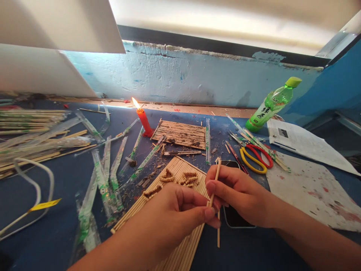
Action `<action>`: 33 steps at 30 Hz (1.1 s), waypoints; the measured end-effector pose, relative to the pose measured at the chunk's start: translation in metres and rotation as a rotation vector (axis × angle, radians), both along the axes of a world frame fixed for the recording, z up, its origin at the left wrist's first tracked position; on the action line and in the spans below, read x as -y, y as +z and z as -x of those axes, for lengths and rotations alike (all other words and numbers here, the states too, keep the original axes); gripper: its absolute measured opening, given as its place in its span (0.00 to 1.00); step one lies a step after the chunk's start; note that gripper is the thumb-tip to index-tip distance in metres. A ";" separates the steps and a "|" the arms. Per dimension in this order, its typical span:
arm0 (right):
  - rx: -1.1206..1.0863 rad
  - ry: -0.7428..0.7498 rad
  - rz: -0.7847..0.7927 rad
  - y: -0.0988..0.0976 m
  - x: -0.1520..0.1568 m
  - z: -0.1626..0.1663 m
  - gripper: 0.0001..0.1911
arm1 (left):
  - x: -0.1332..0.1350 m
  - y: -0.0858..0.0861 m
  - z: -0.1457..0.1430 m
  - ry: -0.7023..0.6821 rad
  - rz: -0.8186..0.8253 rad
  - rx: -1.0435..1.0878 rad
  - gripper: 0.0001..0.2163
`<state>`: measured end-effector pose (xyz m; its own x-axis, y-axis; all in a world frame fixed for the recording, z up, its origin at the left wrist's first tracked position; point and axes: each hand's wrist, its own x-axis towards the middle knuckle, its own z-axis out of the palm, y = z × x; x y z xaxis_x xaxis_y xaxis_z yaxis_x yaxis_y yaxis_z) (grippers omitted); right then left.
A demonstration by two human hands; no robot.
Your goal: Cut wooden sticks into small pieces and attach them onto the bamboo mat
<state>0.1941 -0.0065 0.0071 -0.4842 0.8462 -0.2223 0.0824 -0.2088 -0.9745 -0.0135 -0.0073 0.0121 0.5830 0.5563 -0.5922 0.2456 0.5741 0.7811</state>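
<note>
My left hand [194, 205] and my right hand [234, 190] meet over the right edge of a panel of joined wooden sticks [186, 241]. Between them is a slim wooden chopstick [217, 171], tilted, its lower part pinched by my left thumb and fingers. My right thumb and fingers grip it higher up. A second stick end [218, 237] pokes out below my fingertips; which hand holds it I cannot tell. On the panel sit small bead-like stick outlines [189, 179], partly behind my left hand. A phone [238, 216] lies under my right hand.
A lit red candle [143, 121] stands beside a scorched stick panel [180, 133], with a box cutter [182, 153] before it. Torn chopstick wrappers [103, 188] litter the left. Scissors [255, 158], a green tea bottle [270, 107] and papers [313, 145] are right; a white cable [38, 192] loops left.
</note>
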 end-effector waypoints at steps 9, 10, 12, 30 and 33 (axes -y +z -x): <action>0.023 -0.007 -0.029 0.000 -0.001 -0.001 0.16 | -0.001 0.000 0.004 0.005 0.016 0.049 0.16; 0.023 -0.010 -0.032 0.000 -0.001 0.000 0.16 | -0.002 0.001 0.004 0.008 0.023 0.050 0.17; 0.021 -0.018 -0.031 0.000 -0.001 0.000 0.16 | -0.004 0.003 0.004 0.008 0.053 0.065 0.17; 0.129 -0.013 -0.094 0.008 0.002 0.001 0.19 | -0.002 0.001 0.001 -0.013 0.038 0.080 0.18; 0.464 0.020 -0.331 0.020 -0.006 -0.019 0.20 | 0.000 -0.002 0.001 0.004 -0.047 0.003 0.16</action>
